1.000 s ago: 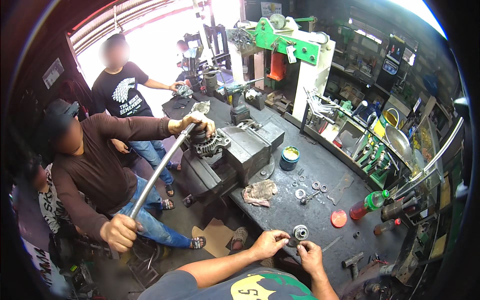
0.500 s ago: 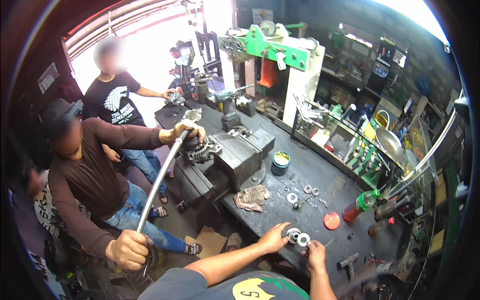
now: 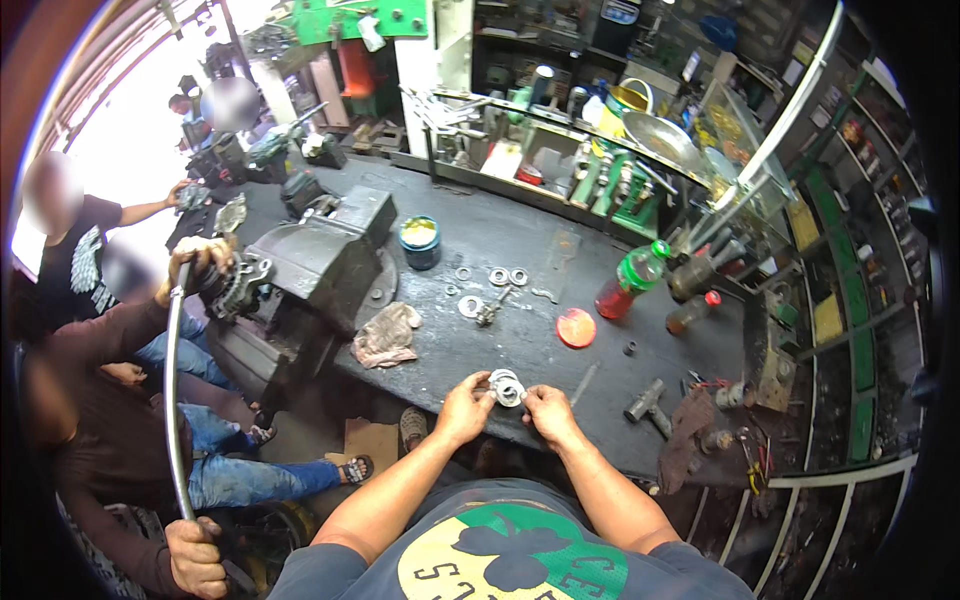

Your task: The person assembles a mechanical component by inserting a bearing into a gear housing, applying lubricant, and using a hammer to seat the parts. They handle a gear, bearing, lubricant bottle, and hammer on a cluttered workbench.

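Over the front edge of the dark workbench (image 3: 470, 355), my two hands meet around round, shiny metal parts. My left hand (image 3: 466, 410) pinches a metal ring-shaped part (image 3: 501, 377) from its left side. From the other side, the fingers of my right hand (image 3: 552, 414) are closed on a pale metal ring (image 3: 509, 391), which overlaps the first part. Whether the two are seated together I cannot tell. Beyond my hands lie several loose rings, among them a flat washer (image 3: 470, 306), and a small shaft-like metal part (image 3: 492, 308).
A bench vise (image 3: 300, 255) with a rag (image 3: 386, 335) beside it stands left; a co-worker grips a long metal bar (image 3: 172, 400) there. Farther off are an open tub (image 3: 420, 243), a red lid (image 3: 576, 328) and a green-capped bottle (image 3: 632, 280). A hammer (image 3: 650, 405) lies right.
My view has swung right and down. My hands have come closer together, and the right hand's ring now overlaps the part in my left hand. The co-worker still holds the bar.
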A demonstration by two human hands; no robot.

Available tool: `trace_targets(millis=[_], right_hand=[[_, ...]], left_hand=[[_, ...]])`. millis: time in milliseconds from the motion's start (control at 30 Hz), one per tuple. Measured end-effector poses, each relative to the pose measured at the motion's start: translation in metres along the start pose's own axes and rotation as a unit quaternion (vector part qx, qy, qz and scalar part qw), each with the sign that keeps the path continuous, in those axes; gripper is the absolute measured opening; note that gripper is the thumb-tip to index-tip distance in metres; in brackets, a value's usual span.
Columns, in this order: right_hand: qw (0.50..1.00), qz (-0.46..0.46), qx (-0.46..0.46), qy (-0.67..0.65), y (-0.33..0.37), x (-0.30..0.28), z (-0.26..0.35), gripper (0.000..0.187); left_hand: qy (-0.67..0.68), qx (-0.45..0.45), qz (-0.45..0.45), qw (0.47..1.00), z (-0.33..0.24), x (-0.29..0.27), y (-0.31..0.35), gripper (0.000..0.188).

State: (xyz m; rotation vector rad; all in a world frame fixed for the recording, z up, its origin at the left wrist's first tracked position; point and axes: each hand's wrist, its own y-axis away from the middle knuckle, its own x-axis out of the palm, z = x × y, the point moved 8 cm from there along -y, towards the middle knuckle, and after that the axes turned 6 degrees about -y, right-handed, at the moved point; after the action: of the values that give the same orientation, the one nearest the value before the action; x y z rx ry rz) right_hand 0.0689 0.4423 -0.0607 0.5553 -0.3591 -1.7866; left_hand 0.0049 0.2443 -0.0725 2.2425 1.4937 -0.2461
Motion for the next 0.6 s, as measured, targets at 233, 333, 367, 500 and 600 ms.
trace_targets(millis=[233,333,367,500,600], right_hand=[[0.999,-0.033,-0.033,0.016,-0.026,0.002,-0.011,0.023],[0.998,-0.025,-0.044,0.049,-0.017,0.005,0.007,0.023],[0.998,-0.019,-0.051,0.04,-0.023,0.009,0.003,0.021],[0.997,-0.015,-0.048,0.062,-0.022,0.006,0.011,0.018],[0.998,-0.015,-0.037,0.057,-0.022,0.002,-0.001,0.016]], left_hand=[[-0.058,0.048,-0.013,0.997,-0.004,0.003,-0.014,0.037],[-0.05,0.035,-0.035,0.997,-0.004,0.003,-0.014,0.035],[-0.034,0.025,-0.039,0.998,-0.001,0.001,-0.013,0.035],[-0.007,-0.003,-0.037,0.999,-0.008,-0.005,-0.01,0.035],[-0.015,0.001,-0.032,0.999,-0.005,0.003,-0.008,0.032]])
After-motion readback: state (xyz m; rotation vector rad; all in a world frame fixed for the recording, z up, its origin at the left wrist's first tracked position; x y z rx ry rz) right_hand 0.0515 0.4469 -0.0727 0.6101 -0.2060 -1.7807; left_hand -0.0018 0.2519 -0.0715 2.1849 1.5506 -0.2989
